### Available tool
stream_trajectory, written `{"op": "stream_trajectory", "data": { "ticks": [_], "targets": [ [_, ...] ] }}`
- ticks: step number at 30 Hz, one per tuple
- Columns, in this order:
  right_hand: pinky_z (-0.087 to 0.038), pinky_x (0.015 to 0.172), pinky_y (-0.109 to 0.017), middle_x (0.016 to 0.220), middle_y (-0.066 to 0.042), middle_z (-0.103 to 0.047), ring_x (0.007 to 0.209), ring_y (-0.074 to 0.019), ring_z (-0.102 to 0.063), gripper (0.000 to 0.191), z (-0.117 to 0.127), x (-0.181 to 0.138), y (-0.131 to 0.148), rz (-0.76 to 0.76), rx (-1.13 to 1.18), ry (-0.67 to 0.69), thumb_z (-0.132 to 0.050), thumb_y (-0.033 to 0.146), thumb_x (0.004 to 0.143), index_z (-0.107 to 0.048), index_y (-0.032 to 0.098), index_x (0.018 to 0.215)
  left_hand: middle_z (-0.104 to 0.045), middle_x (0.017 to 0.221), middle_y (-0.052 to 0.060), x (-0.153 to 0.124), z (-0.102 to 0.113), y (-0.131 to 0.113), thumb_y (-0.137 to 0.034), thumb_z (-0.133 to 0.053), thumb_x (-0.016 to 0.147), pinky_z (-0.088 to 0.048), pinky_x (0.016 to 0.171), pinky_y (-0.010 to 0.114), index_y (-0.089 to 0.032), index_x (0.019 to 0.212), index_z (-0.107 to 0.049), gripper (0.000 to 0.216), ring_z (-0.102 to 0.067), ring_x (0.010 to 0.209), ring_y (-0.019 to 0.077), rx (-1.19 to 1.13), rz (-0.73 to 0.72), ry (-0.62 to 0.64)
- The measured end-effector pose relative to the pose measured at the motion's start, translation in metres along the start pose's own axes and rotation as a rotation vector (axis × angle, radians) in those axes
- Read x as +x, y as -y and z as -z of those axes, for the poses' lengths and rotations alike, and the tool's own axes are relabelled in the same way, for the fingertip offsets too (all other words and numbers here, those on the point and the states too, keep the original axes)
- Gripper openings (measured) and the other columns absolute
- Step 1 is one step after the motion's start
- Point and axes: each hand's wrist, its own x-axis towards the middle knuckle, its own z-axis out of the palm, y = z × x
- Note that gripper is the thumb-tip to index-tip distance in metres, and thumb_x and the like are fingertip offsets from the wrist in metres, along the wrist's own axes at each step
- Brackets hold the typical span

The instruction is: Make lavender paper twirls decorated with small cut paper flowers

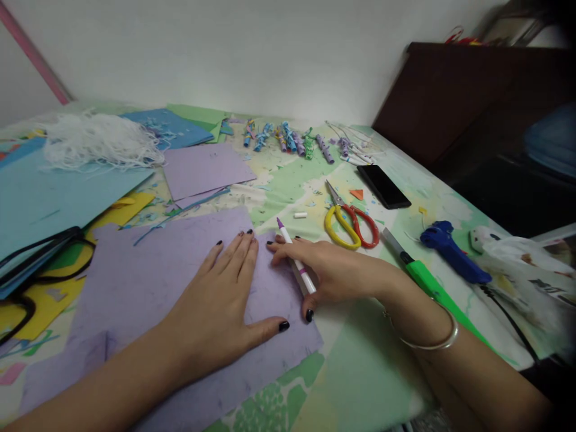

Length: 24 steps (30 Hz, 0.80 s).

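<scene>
My left hand [220, 294] lies flat on a large purple paper sheet [148, 270], fingers stretched and thumb out to the right. At the sheet's right edge, my right hand [333, 267] has its fingers over a white marker [302, 276] with a purple tip and band. The marker slants across the sheet, tip pointing away from me, between thumb and fingers. Just beyond the tip is a small white cylinder [300, 215]. Scissors [348, 222] with one yellow and one red handle lie past my right hand. A green-handled knife [432, 288] lies beside my right wrist.
To the right are a blue glue gun [456, 252], a plastic bag [526, 270] and a black phone [383, 186]. Several curled paper rolls [288, 139] line the back. On the left sit white string [101, 141], coloured papers [58, 186] and black-framed glasses [49, 258].
</scene>
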Motion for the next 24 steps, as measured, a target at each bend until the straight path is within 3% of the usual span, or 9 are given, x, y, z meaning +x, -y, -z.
{"op": "stream_trajectory", "data": {
  "ticks": [2, 4, 7, 9, 12, 15, 17, 21, 24],
  "targets": [
    [-0.046, 0.083, -0.033, 0.107, -0.007, -0.069, 0.096, -0.022, -0.063, 0.045, 0.002, 0.001, -0.001, 0.044, 0.076, -0.151, -0.079, 0.026, 0.072, -0.062, 0.019, 0.113, -0.027, 0.152, 0.026, 0.0, 0.002, 0.001, -0.078, -0.038, 0.076, -0.023, 0.112, 0.057, 0.001, 0.145, -0.032, 0.105, -0.024, 0.142, 0.0389, -0.023, -0.007, -0.004],
    [-0.048, 0.079, -0.033, 0.092, -0.005, -0.071, 0.085, -0.0198, -0.066, 0.018, 0.003, 0.006, -0.002, 0.054, 0.25, -0.452, -0.066, 0.035, 0.085, -0.068, 0.02, 0.093, -0.029, 0.151, 0.026, 0.0, 0.004, 0.004, -0.078, -0.04, 0.076, -0.024, 0.112, 0.057, 0.0, 0.143, -0.035, 0.102, -0.025, 0.141, 0.0392, -0.05, -0.022, -0.011],
    [-0.051, 0.075, -0.035, 0.067, -0.003, -0.066, 0.068, -0.0167, -0.066, 0.047, 0.001, 0.021, -0.002, -0.018, 0.606, -0.766, -0.039, 0.055, 0.096, -0.068, 0.019, 0.087, -0.031, 0.15, 0.028, -0.002, 0.005, 0.008, -0.076, -0.041, 0.077, -0.026, 0.111, 0.058, 0.001, 0.141, -0.039, 0.1, -0.028, 0.14, 0.0403, -0.062, -0.054, -0.021],
    [-0.053, 0.072, -0.035, 0.068, -0.002, -0.065, 0.064, -0.0153, -0.064, 0.05, -0.004, 0.034, -0.001, -0.052, 0.848, -0.735, -0.037, 0.06, 0.094, -0.064, 0.019, 0.103, -0.031, 0.149, 0.029, -0.003, 0.004, 0.009, -0.076, -0.041, 0.077, -0.028, 0.11, 0.059, 0.002, 0.14, -0.039, 0.1, -0.029, 0.139, 0.0414, -0.044, -0.069, -0.041],
    [-0.053, 0.063, -0.029, 0.076, -0.002, -0.067, 0.062, -0.013, -0.063, 0.038, -0.013, 0.053, -0.003, -0.09, 1.018, -0.68, -0.066, 0.05, 0.081, -0.06, 0.019, 0.1, -0.033, 0.148, 0.03, -0.004, 0.003, 0.007, -0.074, -0.044, 0.077, -0.034, 0.107, 0.059, 0.001, 0.139, -0.041, 0.098, -0.032, 0.137, 0.0422, -0.023, -0.067, -0.085],
    [-0.036, 0.039, -0.018, 0.047, 0.007, -0.054, 0.038, -0.0068, -0.044, 0.028, -0.021, 0.067, -0.007, -0.188, 0.932, -0.762, -0.074, 0.035, 0.073, -0.052, 0.019, 0.071, -0.039, 0.144, 0.031, -0.004, 0.003, 0.004, -0.072, -0.048, 0.076, -0.041, 0.102, 0.057, 0.0, 0.137, -0.045, 0.094, -0.039, 0.133, 0.0432, -0.02, -0.068, -0.137],
    [-0.026, 0.034, -0.017, 0.036, 0.011, -0.043, 0.031, -0.0059, -0.034, 0.028, -0.023, 0.072, -0.01, -0.241, 0.881, -0.759, -0.07, 0.03, 0.074, -0.045, 0.021, 0.064, -0.044, 0.14, 0.033, -0.004, 0.003, 0.004, -0.073, -0.047, 0.075, -0.043, 0.099, 0.058, 0.001, 0.135, -0.047, 0.095, -0.044, 0.128, 0.044, -0.016, -0.081, -0.171],
    [-0.031, 0.038, -0.018, 0.046, 0.009, -0.054, 0.038, -0.0083, -0.044, 0.016, -0.026, 0.075, -0.015, -0.207, 0.832, -0.635, -0.063, 0.019, 0.071, -0.047, 0.022, 0.071, -0.049, 0.137, 0.03, -0.004, 0.004, 0.007, -0.074, -0.046, 0.076, -0.044, 0.097, 0.056, -0.002, 0.135, -0.047, 0.093, -0.048, 0.125, 0.0426, -0.004, -0.106, -0.216],
    [-0.03, 0.04, -0.02, 0.046, 0.009, -0.049, 0.039, -0.0081, -0.042, 0.021, -0.027, 0.075, -0.017, -0.204, 0.754, -0.662, -0.061, 0.02, 0.071, -0.042, 0.022, 0.063, -0.05, 0.137, 0.028, -0.004, 0.003, 0.008, -0.072, -0.047, 0.075, -0.046, 0.093, 0.056, -0.005, 0.137, -0.046, 0.091, -0.05, 0.123, 0.0429, 0.009, -0.129, -0.245]
  ]
}}
